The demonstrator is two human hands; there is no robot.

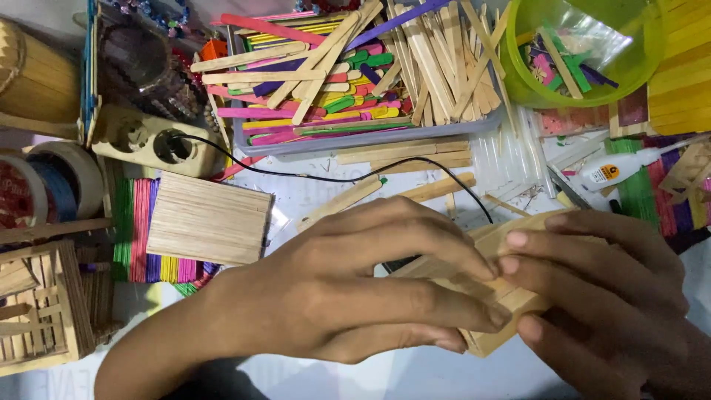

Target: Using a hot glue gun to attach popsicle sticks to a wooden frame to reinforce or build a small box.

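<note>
Cluttered craft table (385,370), left hand (348,289) and right hand (607,296) both gripping stick box (511,304).

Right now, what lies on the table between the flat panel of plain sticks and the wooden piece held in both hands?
In the head view, the left hand covers most of that stretch between panel and wooden piece; above it lie two loose sticks and a black cable.

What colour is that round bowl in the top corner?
Translucent lime green bowl, holding a few coloured sticks; seen in the head view.

stick box (511,311): mostly hidden under both hands | green bowl (637,67): cut off at top edge
</note>
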